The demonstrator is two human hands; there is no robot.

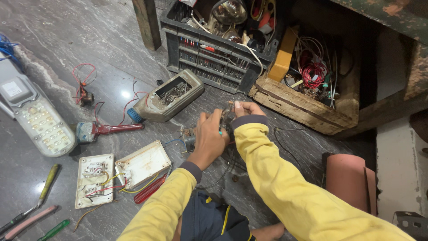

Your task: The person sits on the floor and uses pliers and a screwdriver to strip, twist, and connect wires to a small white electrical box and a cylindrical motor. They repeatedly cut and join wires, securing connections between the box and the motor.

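Above the dark stone floor [53, 27], both yellow-sleeved arms are reaching forward and meeting: the left hand [209, 138] is curling shut around a small electrical part [226, 118], while the right hand [247, 108] is pinching its top edge with closed fingers. Two open white switch boxes [118, 174] are lying to the left, beside three screwdrivers [33, 214]. One black plastic crate [214, 53] and one wooden box [303, 107] are sitting behind, and a cut-open grey oil can [167, 96] is lying near them.

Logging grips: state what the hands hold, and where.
Both the left hand and right hand grip a small electrical part by its sides.
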